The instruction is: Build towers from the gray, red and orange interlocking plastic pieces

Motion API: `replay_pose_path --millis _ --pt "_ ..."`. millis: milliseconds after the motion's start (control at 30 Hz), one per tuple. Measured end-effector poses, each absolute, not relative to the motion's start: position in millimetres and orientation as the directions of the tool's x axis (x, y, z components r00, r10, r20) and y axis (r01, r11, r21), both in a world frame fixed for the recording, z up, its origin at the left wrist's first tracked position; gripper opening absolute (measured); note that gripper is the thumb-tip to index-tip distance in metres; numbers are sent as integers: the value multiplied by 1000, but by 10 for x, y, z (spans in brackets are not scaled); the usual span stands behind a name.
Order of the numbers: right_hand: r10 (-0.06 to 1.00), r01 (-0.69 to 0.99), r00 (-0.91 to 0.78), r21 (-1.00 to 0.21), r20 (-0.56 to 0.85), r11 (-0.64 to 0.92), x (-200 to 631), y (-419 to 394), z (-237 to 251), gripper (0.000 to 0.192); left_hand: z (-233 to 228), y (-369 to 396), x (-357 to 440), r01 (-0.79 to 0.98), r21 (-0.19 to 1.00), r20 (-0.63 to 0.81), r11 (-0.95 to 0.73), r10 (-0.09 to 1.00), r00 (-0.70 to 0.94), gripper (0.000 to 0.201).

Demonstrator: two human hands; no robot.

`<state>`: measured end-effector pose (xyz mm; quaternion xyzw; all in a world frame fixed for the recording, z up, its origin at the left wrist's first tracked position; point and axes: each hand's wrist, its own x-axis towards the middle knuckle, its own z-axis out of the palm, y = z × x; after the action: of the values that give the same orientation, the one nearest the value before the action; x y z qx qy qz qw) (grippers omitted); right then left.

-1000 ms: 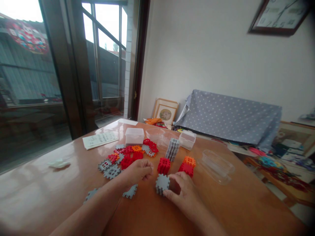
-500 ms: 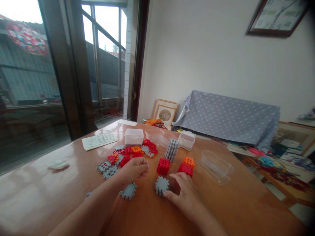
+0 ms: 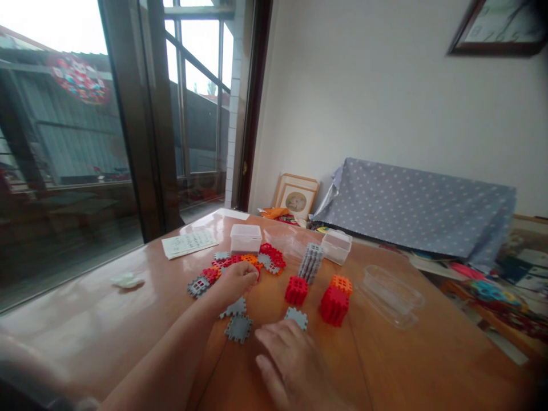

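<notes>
My left hand (image 3: 234,281) reaches onto a loose pile of red, orange and grey toothed plastic tiles (image 3: 261,261), fingers curled down over it; whether it grips a tile is hidden. Two flat grey tiles (image 3: 238,326) lie just right of its wrist. My right hand (image 3: 286,358) rests palm down on the table with nothing in it, fingertips just short of a grey built piece (image 3: 296,317). Beyond stand a red cube (image 3: 296,290), a larger red cube with an orange top (image 3: 334,303) and a leaning stack of grey tiles (image 3: 311,262).
On the wooden table (image 3: 428,354) are two small clear boxes (image 3: 245,238) (image 3: 337,246), a clear oblong lid (image 3: 391,288), a printed paper (image 3: 189,244) and a white crumpled scrap (image 3: 127,280). A window wall is on the left; a dotted grey cloth (image 3: 419,205) covers something behind.
My right hand has let go of the grey piece and drawn back toward me. My left hand has slid forward onto the tile pile. The view has shifted left.
</notes>
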<state>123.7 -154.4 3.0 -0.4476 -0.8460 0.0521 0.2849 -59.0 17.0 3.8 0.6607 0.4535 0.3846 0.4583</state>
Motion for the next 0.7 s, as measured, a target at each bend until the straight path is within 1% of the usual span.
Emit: replay_pose_path --millis 100,200,267,400,533,600,700 --pt "825 759 -448 -342 343 554 1089 -1513 -45 42 42 172 -596 218 964 95 -155 960 265 14" --pt "863 797 -417 -342 284 497 981 -1483 -68 40 57 179 -618 198 968 112 -153 972 205 14" --pt "885 822 -394 -337 248 460 889 -1459 -41 40 80 186 -640 171 973 126 -153 980 157 16" --pt "929 868 -318 -336 188 365 654 -1372 10 47 142 208 -711 84 983 161 -162 987 17 21" --pt "952 895 -251 -332 174 297 462 -1244 -43 49 173 261 -843 -25 985 164 -171 971 -173 23" --pt "952 904 -242 -314 186 291 405 -1171 -74 45 166 301 -911 -79 982 145 -169 957 -250 22" --pt "959 930 -205 -266 194 253 358 -1041 -80 34 135 363 -975 -150 975 111 -167 941 -321 22"
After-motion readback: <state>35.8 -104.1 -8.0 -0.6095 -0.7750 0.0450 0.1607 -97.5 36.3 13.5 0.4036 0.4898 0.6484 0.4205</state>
